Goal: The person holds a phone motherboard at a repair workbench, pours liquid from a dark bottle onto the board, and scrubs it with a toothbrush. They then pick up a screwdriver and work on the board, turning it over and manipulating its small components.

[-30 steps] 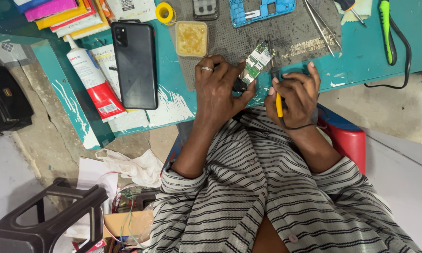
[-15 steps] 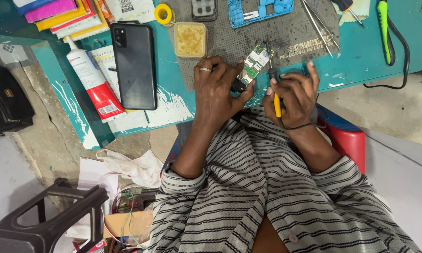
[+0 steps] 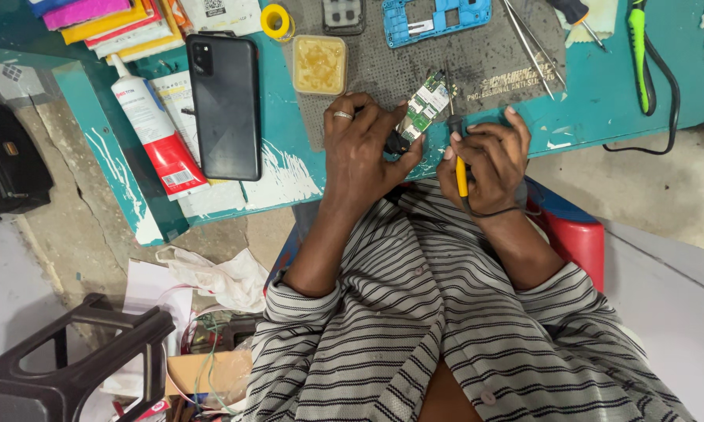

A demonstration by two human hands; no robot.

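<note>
My left hand point(image 3: 365, 152), with a ring on one finger, pinches a small green circuit board point(image 3: 422, 105) at its near end and holds it tilted on the grey work mat point(image 3: 446, 66). My right hand point(image 3: 489, 156) grips a yellow-handled soldering iron point(image 3: 459, 160) like a pen. Its thin metal tip points up beside the board's right edge. The iron's black cord loops under my right wrist.
On the teal table point(image 3: 602, 101): a black phone point(image 3: 225, 105) face down, a red-and-white tube point(image 3: 157, 129), a tub of yellow flux point(image 3: 319, 64), a solder reel point(image 3: 275, 20), a blue phone frame point(image 3: 438, 17), tweezers point(image 3: 528, 43), a green-handled tool point(image 3: 638, 43). A black stool point(image 3: 71, 363) stands lower left.
Both hands stay in place; the soldering iron's tip has edged closer to the circuit board's right edge.
</note>
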